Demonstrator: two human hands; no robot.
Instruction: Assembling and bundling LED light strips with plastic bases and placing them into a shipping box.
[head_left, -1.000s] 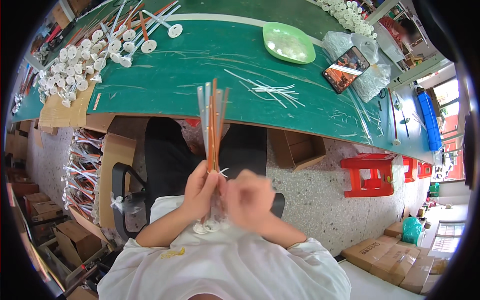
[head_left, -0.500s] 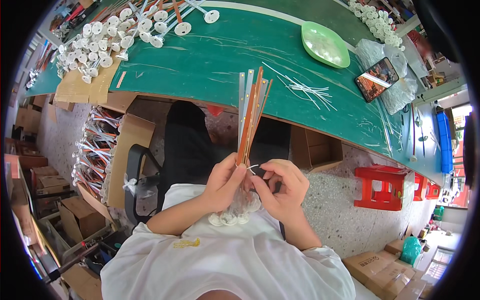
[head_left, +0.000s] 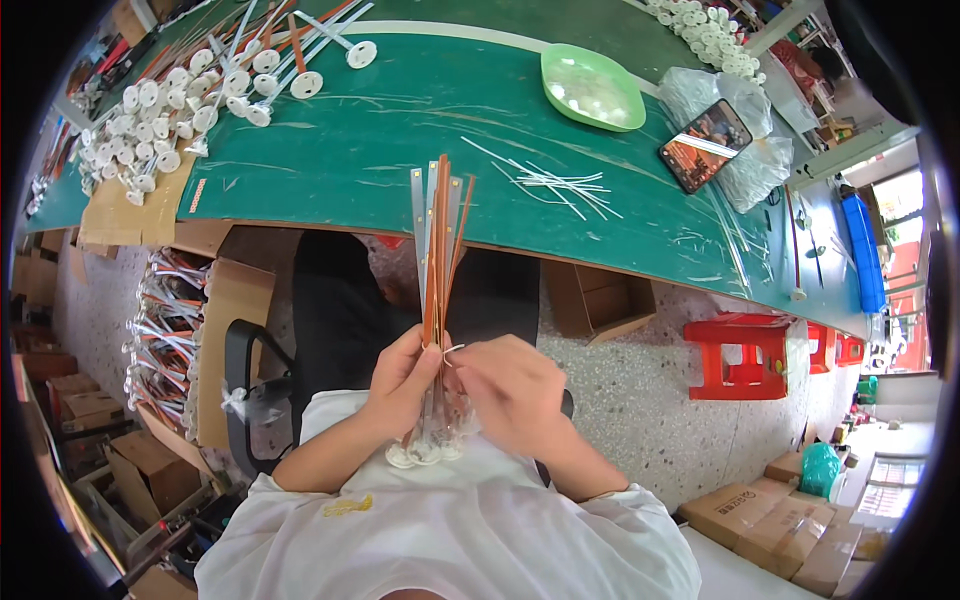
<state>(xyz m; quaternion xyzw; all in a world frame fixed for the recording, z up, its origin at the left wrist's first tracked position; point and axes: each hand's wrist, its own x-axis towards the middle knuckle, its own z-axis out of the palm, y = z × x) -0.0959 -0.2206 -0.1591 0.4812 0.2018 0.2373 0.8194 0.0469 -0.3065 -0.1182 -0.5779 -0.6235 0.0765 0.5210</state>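
Below the green table [head_left: 400, 150], I see the left hand [head_left: 400, 385] squeezing a bunch of sticks [head_left: 437, 250] while the right hand [head_left: 510, 385] pinches a thin white tie [head_left: 453, 349].

Bundle of thin orange and grey rods [head_left: 437, 240]: lower ends hidden behind the left hand [head_left: 400, 385] and right hand [head_left: 510, 390]; count too fine to tell. Small white round discs [head_left: 425, 452] under the hands: mostly covered. Heap of white disc-footed stems [head_left: 150, 120] at the green counter's [head_left: 400, 130] far left corner: cut by the rim. Pale green oval plastic dish [head_left: 592, 87]: contents blurred.
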